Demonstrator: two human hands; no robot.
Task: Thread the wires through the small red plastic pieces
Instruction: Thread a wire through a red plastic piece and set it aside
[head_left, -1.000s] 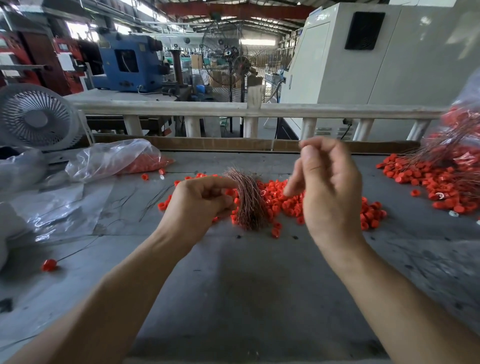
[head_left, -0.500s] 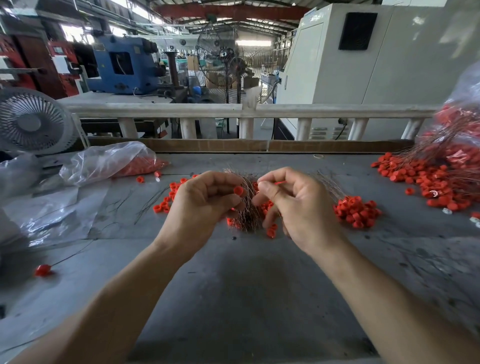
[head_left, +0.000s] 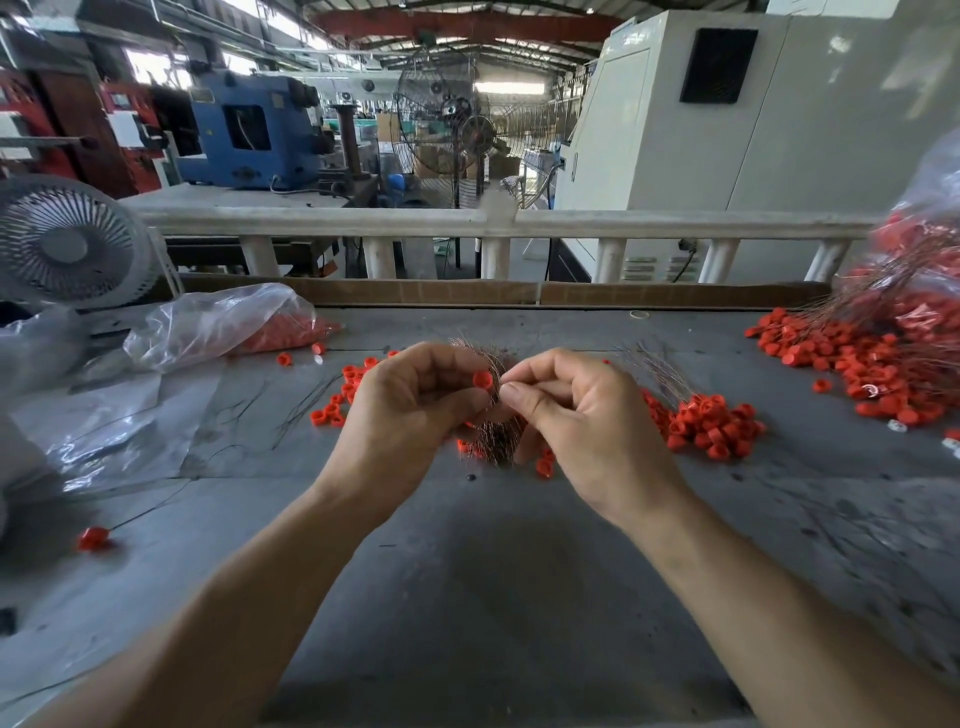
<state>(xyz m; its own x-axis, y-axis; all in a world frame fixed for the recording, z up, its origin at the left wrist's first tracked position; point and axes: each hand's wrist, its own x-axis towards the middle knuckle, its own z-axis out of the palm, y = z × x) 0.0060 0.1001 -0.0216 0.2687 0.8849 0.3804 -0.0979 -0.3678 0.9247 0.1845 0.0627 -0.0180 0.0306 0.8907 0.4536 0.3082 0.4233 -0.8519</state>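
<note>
My left hand (head_left: 410, 410) pinches a small red plastic piece (head_left: 483, 380) between thumb and forefinger and also holds a bundle of thin copper-coloured wires (head_left: 496, 441) that sticks out above and below the fist. My right hand (head_left: 582, 415) is right beside it, thumb and forefinger pinched together at the red piece, apparently on a single wire too thin to make out. Both hands hover above the grey table (head_left: 467, 597). A heap of loose red pieces (head_left: 706, 423) lies just right of my right hand.
More red pieces (head_left: 337, 410) are scattered left of my hands. A large pile of threaded pieces with wires (head_left: 878, 358) sits at the right edge. A clear bag of red pieces (head_left: 228, 327) and a desk fan (head_left: 67, 244) stand at the left. One wired piece (head_left: 93, 538) lies at the near left.
My right hand came down from a raised position to meet my left hand. The left hand now shows a red piece at its fingertips, and the two hands have closed together.
</note>
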